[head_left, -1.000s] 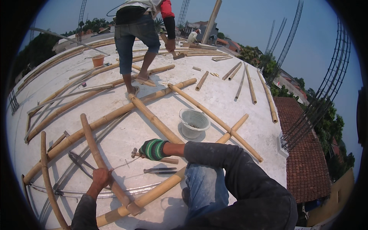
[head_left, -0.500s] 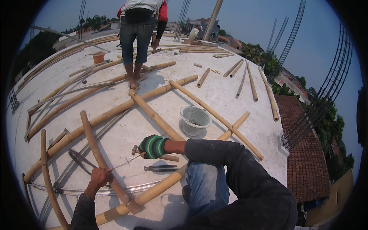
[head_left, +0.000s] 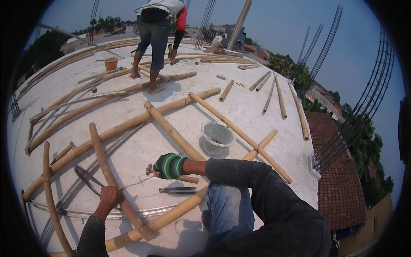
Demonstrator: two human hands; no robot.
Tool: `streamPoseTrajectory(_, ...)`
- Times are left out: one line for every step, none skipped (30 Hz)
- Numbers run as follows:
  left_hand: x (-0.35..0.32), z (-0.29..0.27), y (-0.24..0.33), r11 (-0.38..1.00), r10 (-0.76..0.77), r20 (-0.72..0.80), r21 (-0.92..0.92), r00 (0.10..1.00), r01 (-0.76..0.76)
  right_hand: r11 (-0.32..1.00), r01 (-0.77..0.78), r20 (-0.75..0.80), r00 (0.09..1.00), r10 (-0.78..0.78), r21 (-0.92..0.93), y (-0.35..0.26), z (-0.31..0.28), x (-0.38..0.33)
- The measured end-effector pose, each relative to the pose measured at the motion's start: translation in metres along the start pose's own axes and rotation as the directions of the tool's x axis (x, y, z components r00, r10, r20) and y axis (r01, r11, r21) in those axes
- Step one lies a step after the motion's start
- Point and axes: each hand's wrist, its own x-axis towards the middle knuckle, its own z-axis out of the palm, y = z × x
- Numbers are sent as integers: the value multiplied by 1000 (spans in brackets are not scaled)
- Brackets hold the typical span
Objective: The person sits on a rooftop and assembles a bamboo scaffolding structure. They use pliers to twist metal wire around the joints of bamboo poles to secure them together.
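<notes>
My bare left hand (head_left: 110, 197) is closed beside a slanting bamboo pole (head_left: 105, 160), gripping one end of a thin wire (head_left: 141, 182). The wire stretches across to my right hand (head_left: 170, 166), in a green and black striped glove, whose closed fingers hold its other end. A hammer (head_left: 188, 179) with a wooden handle lies under and behind the gloved hand, which hides its middle. Just nearer me are pincers (head_left: 177, 190) with dark handles. Long-handled cutters (head_left: 87, 177) rest left of the slanting pole, close to my left hand.
Thick bamboo poles (head_left: 128, 123) cross one another around me on the pale roof slab. A white bucket (head_left: 217, 138) stands beyond my right arm. Farther off, a person (head_left: 156, 38) holds a hammer. Rebar columns (head_left: 368, 94) rise along the right edge, above a tiled roof (head_left: 338, 167).
The wire between my hands has slackened a little; both hands stay nearly in place. The person ahead has stepped, feet now apart, and swung the hammer arm. The view has shifted slightly.
</notes>
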Motion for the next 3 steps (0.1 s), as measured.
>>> streamPoseTrajectory(1,-1,2,999,-18,21,36,1000,18,1000,-8,0,1000,8,1,0,0,1)
streamPoseTrajectory(2,-1,4,997,-37,42,72,998,34,1000,-15,0,1000,15,2,0,1,2)
streamPoseTrajectory(3,-2,5,997,-36,41,70,999,33,1000,-28,3,1000,28,4,1,1,3)
